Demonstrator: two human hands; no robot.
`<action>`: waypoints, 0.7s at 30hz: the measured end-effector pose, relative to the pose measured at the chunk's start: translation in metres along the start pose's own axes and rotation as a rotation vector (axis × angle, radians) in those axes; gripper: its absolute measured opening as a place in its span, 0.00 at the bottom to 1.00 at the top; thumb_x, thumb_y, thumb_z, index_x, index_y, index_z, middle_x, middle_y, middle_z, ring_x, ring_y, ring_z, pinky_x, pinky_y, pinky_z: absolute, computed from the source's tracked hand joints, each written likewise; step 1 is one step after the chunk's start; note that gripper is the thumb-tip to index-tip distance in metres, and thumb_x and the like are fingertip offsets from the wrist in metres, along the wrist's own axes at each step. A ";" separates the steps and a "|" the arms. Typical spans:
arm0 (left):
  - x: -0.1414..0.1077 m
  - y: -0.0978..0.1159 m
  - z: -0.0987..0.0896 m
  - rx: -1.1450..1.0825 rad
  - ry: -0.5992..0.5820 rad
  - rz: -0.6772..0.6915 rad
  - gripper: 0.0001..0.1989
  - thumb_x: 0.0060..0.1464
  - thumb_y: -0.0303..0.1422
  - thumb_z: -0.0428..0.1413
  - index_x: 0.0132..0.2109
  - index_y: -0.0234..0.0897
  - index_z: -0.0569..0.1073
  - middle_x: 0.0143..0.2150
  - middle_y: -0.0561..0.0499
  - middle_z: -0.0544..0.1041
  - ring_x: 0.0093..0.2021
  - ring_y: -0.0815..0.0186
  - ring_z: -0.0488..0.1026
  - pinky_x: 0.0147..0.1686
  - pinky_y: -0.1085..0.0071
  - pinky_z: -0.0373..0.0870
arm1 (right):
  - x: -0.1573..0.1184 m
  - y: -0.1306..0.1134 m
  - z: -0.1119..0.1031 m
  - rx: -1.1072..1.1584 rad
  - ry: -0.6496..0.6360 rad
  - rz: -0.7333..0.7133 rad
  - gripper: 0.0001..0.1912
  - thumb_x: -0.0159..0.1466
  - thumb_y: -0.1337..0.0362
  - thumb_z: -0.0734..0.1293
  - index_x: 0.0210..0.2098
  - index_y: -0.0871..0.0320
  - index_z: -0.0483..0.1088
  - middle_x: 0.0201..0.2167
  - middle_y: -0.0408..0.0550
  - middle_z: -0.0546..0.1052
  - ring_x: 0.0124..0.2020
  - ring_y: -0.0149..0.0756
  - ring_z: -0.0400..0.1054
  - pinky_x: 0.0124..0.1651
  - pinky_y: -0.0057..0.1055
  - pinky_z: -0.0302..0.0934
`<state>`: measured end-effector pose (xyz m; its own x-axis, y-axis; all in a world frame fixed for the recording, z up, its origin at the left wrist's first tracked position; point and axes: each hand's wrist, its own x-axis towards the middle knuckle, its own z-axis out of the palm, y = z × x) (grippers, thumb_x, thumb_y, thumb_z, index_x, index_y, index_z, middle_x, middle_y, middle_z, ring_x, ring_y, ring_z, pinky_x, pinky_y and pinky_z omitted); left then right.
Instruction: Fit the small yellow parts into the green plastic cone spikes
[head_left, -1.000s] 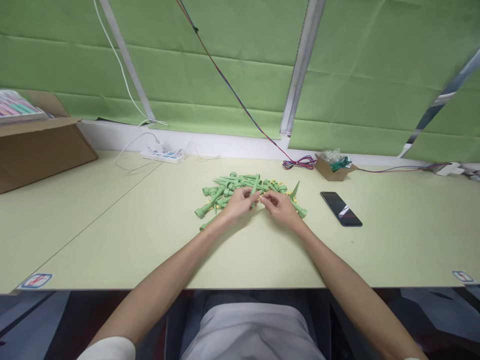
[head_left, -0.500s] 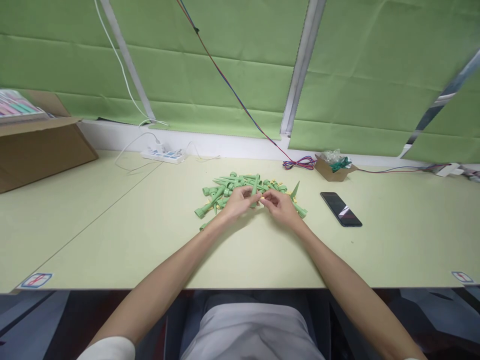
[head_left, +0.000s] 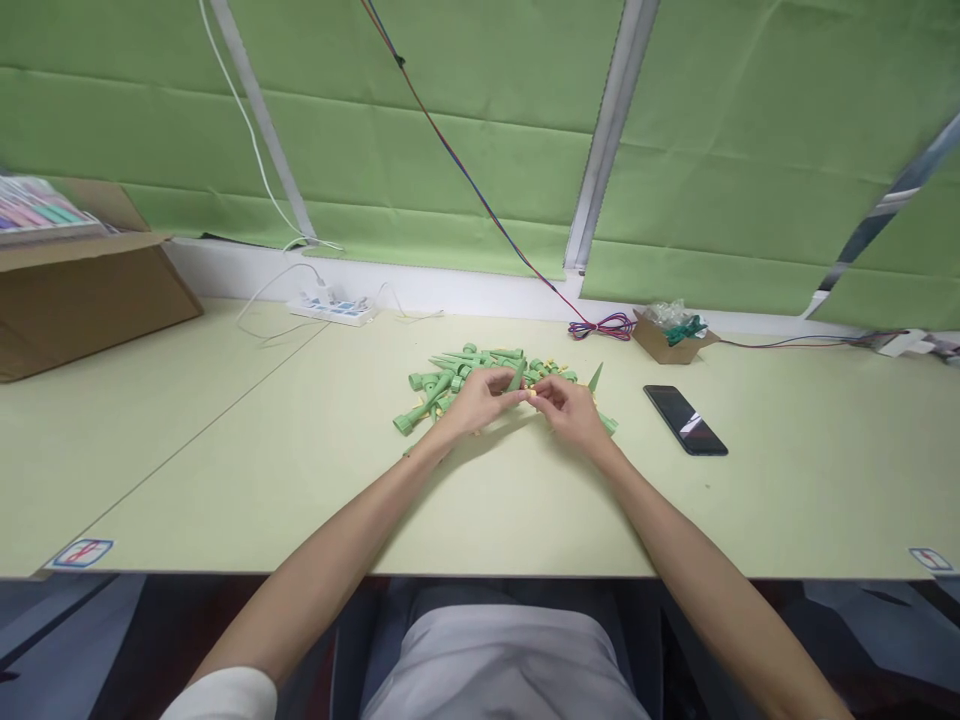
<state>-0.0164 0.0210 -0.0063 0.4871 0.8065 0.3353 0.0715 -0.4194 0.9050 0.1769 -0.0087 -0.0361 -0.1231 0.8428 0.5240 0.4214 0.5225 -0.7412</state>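
My left hand [head_left: 482, 402]: grips green spike [head_left: 517, 376], base hidden. My right hand [head_left: 573, 412]: pinches yellow piece [head_left: 532, 393], mostly covered. Small carton [head_left: 666, 351]: holds plastic [head_left: 666, 314].

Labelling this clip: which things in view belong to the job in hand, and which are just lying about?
Likely in the job:
green spike, in the left hand
yellow piece, at the right hand
heap of green and yellow parts

Likely just lying about:
phone
small box
coiled wire
power strip
large box
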 end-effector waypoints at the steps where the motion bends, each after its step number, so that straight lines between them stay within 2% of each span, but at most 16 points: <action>1: 0.000 -0.001 -0.002 -0.014 -0.011 -0.010 0.14 0.50 0.42 0.66 0.34 0.34 0.77 0.29 0.53 0.74 0.31 0.67 0.68 0.34 0.69 0.64 | 0.000 0.000 0.000 0.002 0.002 -0.005 0.11 0.65 0.55 0.69 0.34 0.56 0.72 0.25 0.44 0.75 0.25 0.34 0.65 0.30 0.32 0.59; 6: 0.000 -0.002 -0.010 -0.142 -0.062 -0.101 0.17 0.46 0.43 0.69 0.36 0.35 0.78 0.33 0.50 0.78 0.36 0.64 0.73 0.41 0.66 0.68 | -0.002 -0.004 0.004 0.008 0.009 -0.031 0.13 0.65 0.53 0.69 0.32 0.55 0.71 0.26 0.44 0.76 0.24 0.34 0.66 0.29 0.31 0.60; 9: -0.001 -0.003 -0.011 -0.155 -0.054 -0.124 0.18 0.45 0.44 0.70 0.36 0.35 0.79 0.35 0.49 0.78 0.38 0.62 0.74 0.44 0.65 0.68 | -0.002 -0.007 0.005 -0.004 0.000 -0.033 0.14 0.65 0.52 0.69 0.31 0.55 0.71 0.26 0.45 0.76 0.24 0.34 0.66 0.29 0.32 0.60; 21: -0.003 -0.003 -0.010 -0.087 -0.032 -0.134 0.15 0.49 0.43 0.66 0.34 0.35 0.78 0.32 0.51 0.77 0.34 0.66 0.71 0.36 0.70 0.66 | -0.002 -0.012 0.003 -0.027 -0.039 -0.062 0.13 0.66 0.54 0.68 0.30 0.55 0.70 0.25 0.45 0.76 0.23 0.34 0.64 0.29 0.32 0.59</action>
<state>-0.0264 0.0236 -0.0072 0.5061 0.8384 0.2022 0.0628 -0.2696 0.9609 0.1689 -0.0164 -0.0294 -0.1846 0.8139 0.5509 0.4357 0.5702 -0.6964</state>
